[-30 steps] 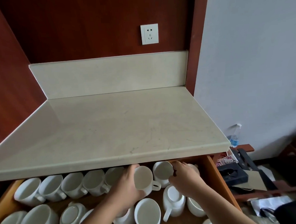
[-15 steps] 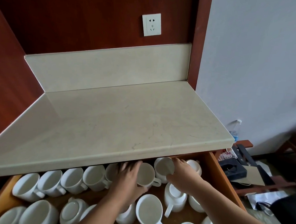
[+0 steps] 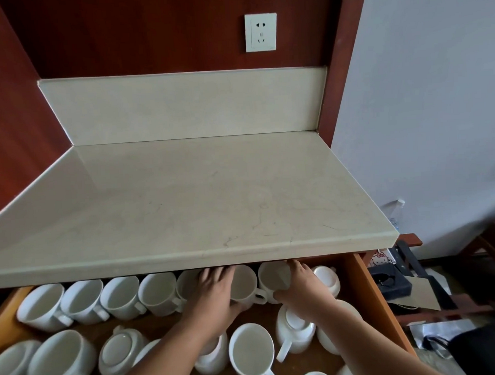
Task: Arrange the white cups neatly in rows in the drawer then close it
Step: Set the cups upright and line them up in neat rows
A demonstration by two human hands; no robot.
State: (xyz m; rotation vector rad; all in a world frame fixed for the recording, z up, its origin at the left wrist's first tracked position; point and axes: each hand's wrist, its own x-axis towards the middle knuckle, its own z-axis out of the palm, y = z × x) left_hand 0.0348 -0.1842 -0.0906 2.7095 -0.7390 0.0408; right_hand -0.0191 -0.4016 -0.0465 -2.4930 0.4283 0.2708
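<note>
A wide cream stone table [image 3: 184, 208] fills the view, its front edge overhanging an open wooden drawer [image 3: 369, 292] below. Behind it runs the matching backsplash [image 3: 179, 105], dark red wood panelling, and a white wall socket [image 3: 261, 32] up top. Down in the drawer, white cups everywhere: a back row [image 3: 83, 300] stands upright side by side along the far wall, handles turned toward the camera, while the front cups [image 3: 250, 352] sit scattered, some upright, some upside down. The left hand [image 3: 214, 295] is wrapped around the side of a cup [image 3: 244, 283] in the back row, fingers curled on it, its handle poking out to the right. The right hand [image 3: 303, 287] grips the neighbouring cup [image 3: 274, 275] just beside it, thumb at its base. Both hands clamped, then, one cup each, the two cups nearly touching. One more cup [image 3: 327, 276] sits in the far right corner. Off to the right, on the floor, dark clutter [image 3: 389, 280], blurred.
</note>
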